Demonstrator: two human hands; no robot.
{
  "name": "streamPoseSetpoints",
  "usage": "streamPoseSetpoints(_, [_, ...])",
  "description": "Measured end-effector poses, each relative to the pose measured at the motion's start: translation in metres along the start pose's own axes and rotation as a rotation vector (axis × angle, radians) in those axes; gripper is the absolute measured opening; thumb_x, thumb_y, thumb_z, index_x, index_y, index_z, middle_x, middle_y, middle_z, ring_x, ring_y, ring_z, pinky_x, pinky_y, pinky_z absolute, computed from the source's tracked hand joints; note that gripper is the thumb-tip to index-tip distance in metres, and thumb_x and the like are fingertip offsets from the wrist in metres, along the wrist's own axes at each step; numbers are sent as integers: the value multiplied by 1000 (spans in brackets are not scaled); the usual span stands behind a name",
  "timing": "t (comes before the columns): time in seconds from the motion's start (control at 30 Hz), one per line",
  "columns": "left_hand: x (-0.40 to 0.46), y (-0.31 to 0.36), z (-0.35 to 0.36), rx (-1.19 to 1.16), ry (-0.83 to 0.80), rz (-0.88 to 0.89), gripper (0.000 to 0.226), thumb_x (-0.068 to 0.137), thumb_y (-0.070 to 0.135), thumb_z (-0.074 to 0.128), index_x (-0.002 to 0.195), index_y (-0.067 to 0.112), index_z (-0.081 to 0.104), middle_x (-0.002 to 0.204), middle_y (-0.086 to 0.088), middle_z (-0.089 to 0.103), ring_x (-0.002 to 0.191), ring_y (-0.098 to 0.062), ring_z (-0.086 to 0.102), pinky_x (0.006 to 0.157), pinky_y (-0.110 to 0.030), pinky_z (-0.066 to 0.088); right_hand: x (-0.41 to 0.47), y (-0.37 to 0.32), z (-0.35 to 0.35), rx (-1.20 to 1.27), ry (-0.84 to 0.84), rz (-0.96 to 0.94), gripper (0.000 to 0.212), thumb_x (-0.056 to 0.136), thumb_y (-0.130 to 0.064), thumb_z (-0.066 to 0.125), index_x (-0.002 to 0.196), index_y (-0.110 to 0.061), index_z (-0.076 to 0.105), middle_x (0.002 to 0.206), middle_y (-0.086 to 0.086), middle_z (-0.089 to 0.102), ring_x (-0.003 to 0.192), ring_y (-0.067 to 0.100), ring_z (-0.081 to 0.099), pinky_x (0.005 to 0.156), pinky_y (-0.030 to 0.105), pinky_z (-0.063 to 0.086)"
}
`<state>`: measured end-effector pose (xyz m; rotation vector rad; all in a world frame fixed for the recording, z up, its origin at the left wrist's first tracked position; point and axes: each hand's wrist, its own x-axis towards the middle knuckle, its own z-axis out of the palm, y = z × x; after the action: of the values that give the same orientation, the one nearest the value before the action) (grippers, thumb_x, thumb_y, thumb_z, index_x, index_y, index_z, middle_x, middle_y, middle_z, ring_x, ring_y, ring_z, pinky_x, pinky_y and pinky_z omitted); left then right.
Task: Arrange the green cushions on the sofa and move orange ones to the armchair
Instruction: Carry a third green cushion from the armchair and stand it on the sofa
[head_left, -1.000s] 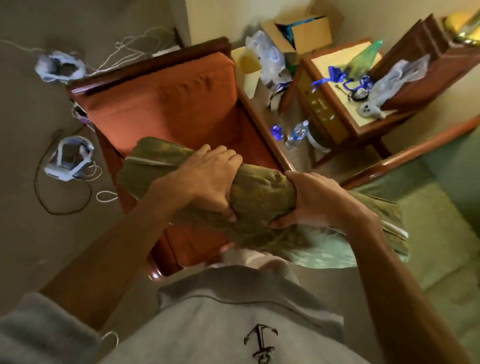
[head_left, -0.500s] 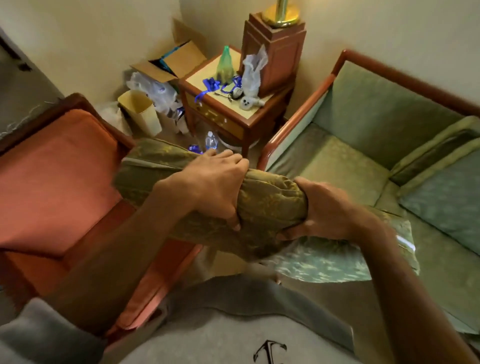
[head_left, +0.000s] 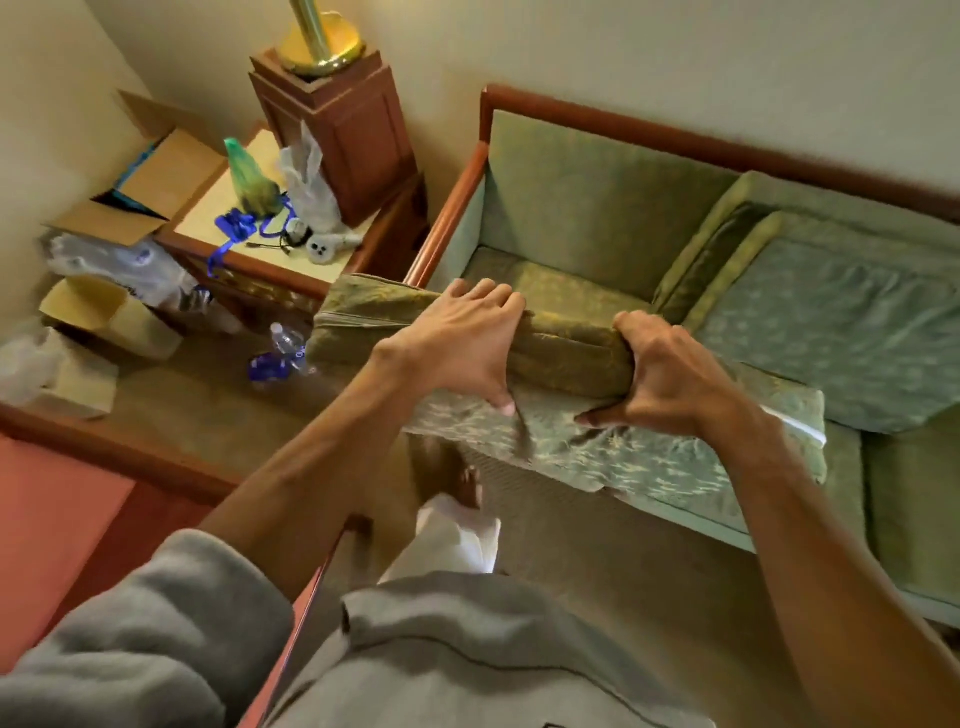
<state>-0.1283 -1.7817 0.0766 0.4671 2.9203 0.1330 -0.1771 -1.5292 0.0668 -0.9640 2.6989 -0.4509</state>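
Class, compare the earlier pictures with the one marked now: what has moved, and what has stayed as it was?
The green cushion, carried in both hands, has travelled from above the orange armchair to the front edge of the green sofa. The view has swung from armchair to sofa. Unchanged: left hand and right hand still grip the cushion; nothing was let go.

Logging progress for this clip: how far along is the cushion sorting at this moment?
Done: two green cushions already lean at the back of the sofa. In hand: the left hand and right hand grip a green cushion over the sofa seat, not yet set down. Left: placing it. No loose orange cushions show beyond the armchair seat, so that part cannot be judged.
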Motion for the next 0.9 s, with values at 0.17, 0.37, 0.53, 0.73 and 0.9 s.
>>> streamPoseSetpoints(0.17, [89,-24,36,-35,18,45,101,52,76,81,123,13,47,119,1,51,111,-20,45,103,-42,35,45,59,18,-124,81,119,100,47,-79,80,120,-17,51,110,0,50,101,21,46,93,42,42])
streamPoseSetpoints(0.37, [161,-39,120,-121,-102,-38,100,61,68,82,133,10,44,130,-5,48,120,-26,40,106,-42,33,81,131,93,-95,-108,405,104,68,-59,81,151,-24,29,143,1,37,135,23,34,111,40,29])
streamPoseSetpoints(0.53, [178,-73,138,-146,-83,-151,112,62,74,77,149,22,29,143,-8,39,136,-32,32,120,-47,18,100,166,98,-171,-140,463,113,73,-38,83,157,-27,8,163,4,15,152,24,2,123,46,6])
streamPoseSetpoints(0.73, [190,-81,142,-127,-116,-500,140,49,80,79,158,31,5,165,-22,-11,150,-40,-23,110,-67,-22,78,241,76,-138,-297,579,121,72,-30,87,156,-31,-1,163,2,7,152,27,-1,116,61,19])
streamPoseSetpoints(0.9, [179,-66,144,-128,-160,-521,140,50,75,83,158,30,7,165,-24,-11,149,-43,-24,112,-72,-15,71,254,80,-78,-384,517,125,70,-21,87,154,-29,-5,161,6,3,150,31,2,111,59,30])
